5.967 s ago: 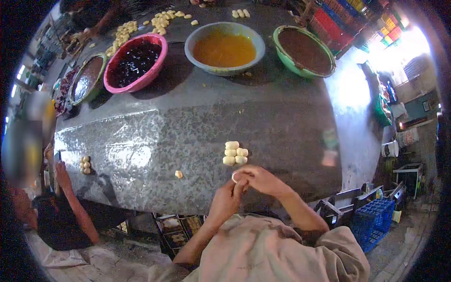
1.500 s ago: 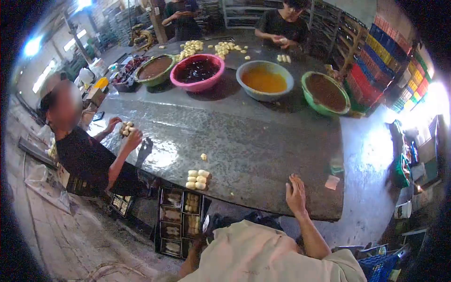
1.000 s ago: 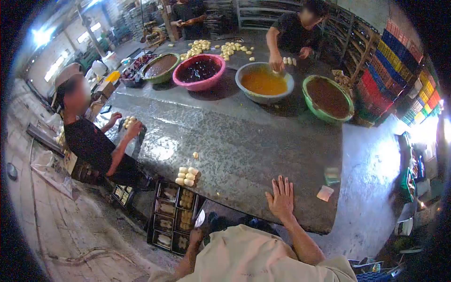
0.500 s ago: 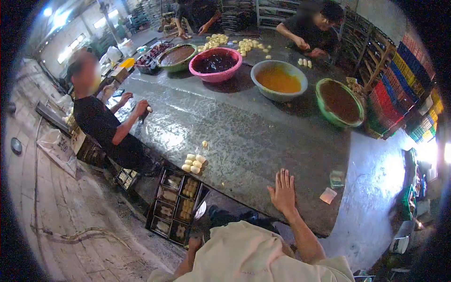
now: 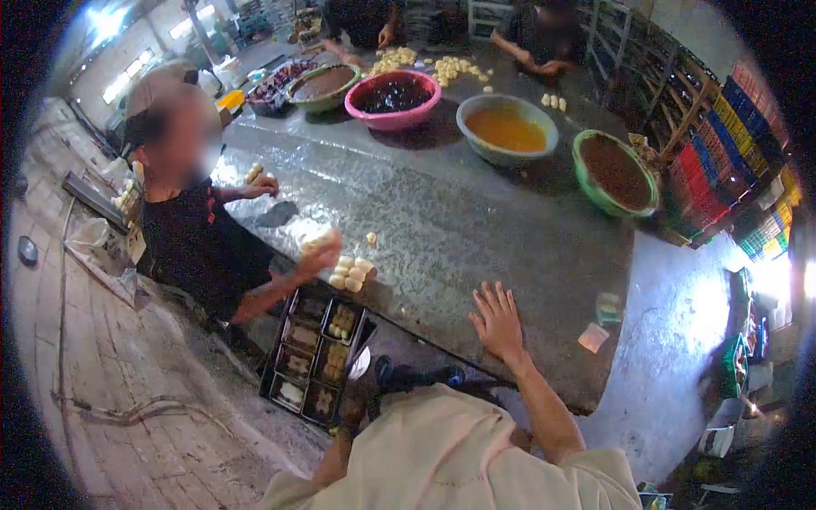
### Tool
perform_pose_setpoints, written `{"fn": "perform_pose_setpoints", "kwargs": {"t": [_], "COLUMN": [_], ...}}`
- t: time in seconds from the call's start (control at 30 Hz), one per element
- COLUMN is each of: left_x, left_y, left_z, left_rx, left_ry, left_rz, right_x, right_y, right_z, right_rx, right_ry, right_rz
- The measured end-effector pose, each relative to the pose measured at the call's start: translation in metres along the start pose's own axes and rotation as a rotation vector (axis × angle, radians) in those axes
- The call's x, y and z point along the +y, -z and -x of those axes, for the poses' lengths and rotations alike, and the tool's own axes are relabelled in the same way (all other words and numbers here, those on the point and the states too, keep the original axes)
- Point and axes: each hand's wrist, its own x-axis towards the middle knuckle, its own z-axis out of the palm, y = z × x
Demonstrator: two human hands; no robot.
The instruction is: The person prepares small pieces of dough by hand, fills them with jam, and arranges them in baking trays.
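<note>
My right hand (image 5: pixel 498 325) lies flat on the dark worktable (image 5: pixel 442 246), palm down with fingers spread and nothing in it. My left hand (image 5: pixel 348 418) hangs low beside the lower right corner of a black multi-compartment baking tray (image 5: pixel 316 357); its fingers are dark and hard to make out. Pale dough pieces sit in some of the tray's compartments. Near the table edge above the tray is a cluster of dough pieces (image 5: pixel 350 273), with a single small dough piece (image 5: pixel 371 239) apart from it. A co-worker's blurred hand (image 5: pixel 321 251) reaches beside the cluster.
Across the table stand a pink basin of dark filling (image 5: pixel 393 119), a grey basin of orange filling (image 5: pixel 507 151) and a green basin of brown filling (image 5: pixel 629 170). More dough (image 5: pixel 455 68) lies near other people at the back. Two small packets (image 5: pixel 593 337) rest at right.
The co-worker at left has leaned closer, one hand now reaching to the dough cluster. My right hand has shifted slightly up and left, still flat on the table.
</note>
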Motion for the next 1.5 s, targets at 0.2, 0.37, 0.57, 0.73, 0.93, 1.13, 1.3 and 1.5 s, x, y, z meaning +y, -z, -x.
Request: {"fn": "perform_pose_setpoints", "kwargs": {"t": [0.2, 0.37, 0.57, 0.73, 0.93, 1.13, 1.3, 1.5], "left_x": [0.009, 0.02, 0.02, 0.015, -0.066, -0.068, -0.08, -0.11], "left_y": [0.098, 0.165, 0.242, 0.254, 0.098, 0.132, 0.154, 0.168], "left_z": [-0.017, -0.041, -0.04, -0.033, -0.141, -0.093, -0.096, -0.094], "left_rx": [-0.118, -0.178, -0.231, -0.25, 0.549, 0.724, 0.668, 0.584], "left_ry": [-0.154, -0.304, -0.485, -0.572, -0.306, -0.218, -0.189, -0.138], "left_rz": [-0.258, -0.486, -0.771, -0.965, -0.514, -0.603, -0.575, -0.536], "right_x": [-0.005, -0.008, -0.006, -0.008, -0.008, -0.007, -0.006, -0.01], "right_y": [0.003, 0.006, 0.003, 0.005, 0.007, 0.004, 0.003, 0.006], "right_z": [-0.004, -0.004, -0.004, -0.005, -0.005, -0.005, -0.006, -0.006], "right_rx": [0.04, 0.05, 0.069, 0.056, 0.058, 0.052, 0.057, 0.067], "right_ry": [-0.028, -0.023, -0.02, -0.028, -0.037, -0.05, -0.058, -0.063], "right_rz": [0.004, 0.008, 0.003, 0.0, 0.001, -0.027, -0.038, -0.041]}}
